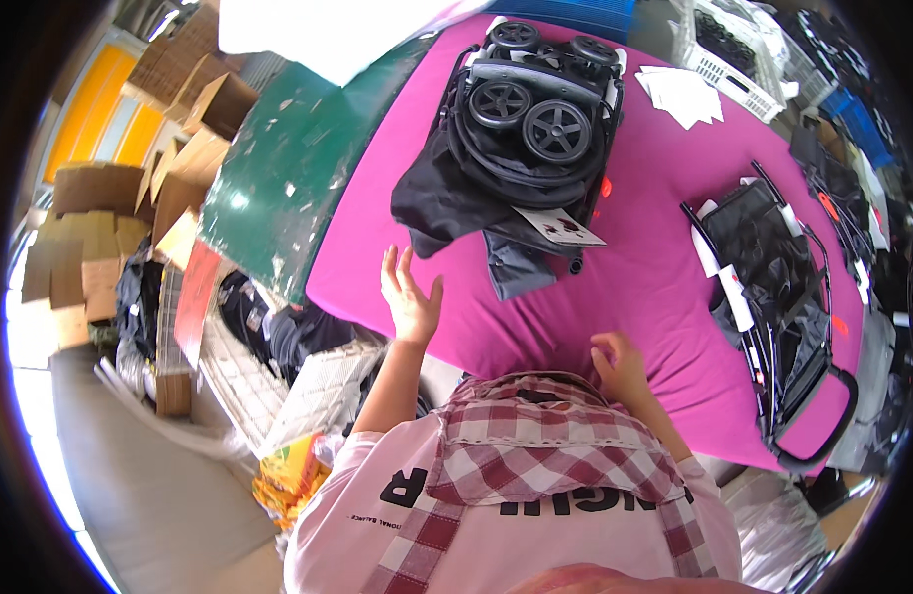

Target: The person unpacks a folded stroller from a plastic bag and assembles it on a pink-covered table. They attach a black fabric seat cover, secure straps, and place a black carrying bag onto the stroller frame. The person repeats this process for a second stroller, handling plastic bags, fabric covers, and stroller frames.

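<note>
Left hand (409, 297) raised, fingers spread, empty, at the near edge of the pink table (654, 277) — just short of the folded black stroller (526, 129), which lies wheels-up mid-table with a paper tag (563, 228). Right hand (620, 364) rests on the cloth, fingers loosely curled, probably holding nothing. Second folded frame (773, 287) lies right. Best grab the frame — not the loose fabric.

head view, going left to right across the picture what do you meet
cardboard boxes → green board → left hand → folded black stroller with wheels up → right hand → second folded stroller frame, the last four on or over the pink table cover.
</note>
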Demonstrator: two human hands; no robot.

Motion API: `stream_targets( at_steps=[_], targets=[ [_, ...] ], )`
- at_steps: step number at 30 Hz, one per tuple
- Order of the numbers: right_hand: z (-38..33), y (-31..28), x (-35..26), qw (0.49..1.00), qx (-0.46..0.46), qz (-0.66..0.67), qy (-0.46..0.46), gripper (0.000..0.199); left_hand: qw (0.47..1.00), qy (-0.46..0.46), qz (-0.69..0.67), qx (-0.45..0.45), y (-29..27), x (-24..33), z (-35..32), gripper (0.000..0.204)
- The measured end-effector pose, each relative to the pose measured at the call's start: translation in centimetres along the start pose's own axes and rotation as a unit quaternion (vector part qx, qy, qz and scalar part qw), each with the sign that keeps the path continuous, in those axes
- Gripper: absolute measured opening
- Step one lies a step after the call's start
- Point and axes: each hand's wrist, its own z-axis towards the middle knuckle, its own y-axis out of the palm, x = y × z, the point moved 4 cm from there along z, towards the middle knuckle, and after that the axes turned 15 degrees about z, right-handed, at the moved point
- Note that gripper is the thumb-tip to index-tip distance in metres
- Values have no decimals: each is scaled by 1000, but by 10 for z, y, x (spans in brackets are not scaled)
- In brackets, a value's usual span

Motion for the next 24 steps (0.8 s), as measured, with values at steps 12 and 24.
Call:
stream_targets(
  at_steps=[12, 24],
  targets=[
    [89, 69, -64, 940, 186, -283, -32, 59, 938, 329, -24, -104, 80, -49, 142, 60],
    [180, 59, 15, 936, 81, -323, -113, 50, 931, 348, 33, -102, 100, -53, 153, 15]
  ],
)
